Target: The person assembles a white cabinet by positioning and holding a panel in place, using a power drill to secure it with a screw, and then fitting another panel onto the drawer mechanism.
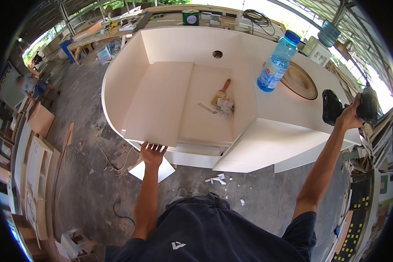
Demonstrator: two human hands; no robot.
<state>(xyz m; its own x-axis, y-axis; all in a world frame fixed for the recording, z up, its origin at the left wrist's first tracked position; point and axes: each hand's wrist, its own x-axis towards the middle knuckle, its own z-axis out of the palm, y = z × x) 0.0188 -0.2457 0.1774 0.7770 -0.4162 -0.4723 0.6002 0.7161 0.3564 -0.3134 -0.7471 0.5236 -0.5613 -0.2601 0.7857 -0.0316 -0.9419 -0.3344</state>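
My left hand [152,153] is at the near end of a loose white panel [161,102], its fingers hooked at that edge. The panel lies inside a large white cabinet [113,94] with a curved left side. Out to the right, my right hand [350,117] grips a black cordless drill [368,105] by its handle, with the battery end [332,107] pointing left. A paintbrush [224,88], a crumpled white rag [225,105] and a thin metal strip [207,108] rest on the cabinet's inner board, right of the panel.
A blue-capped water bottle [275,70] stands on the cabinet's right top beside a round inset [299,81]. A green can [190,17] sits on the far workbench. Paper scraps [217,179] and a cable [113,167] lie on the floor. Another person [35,85] is far left.
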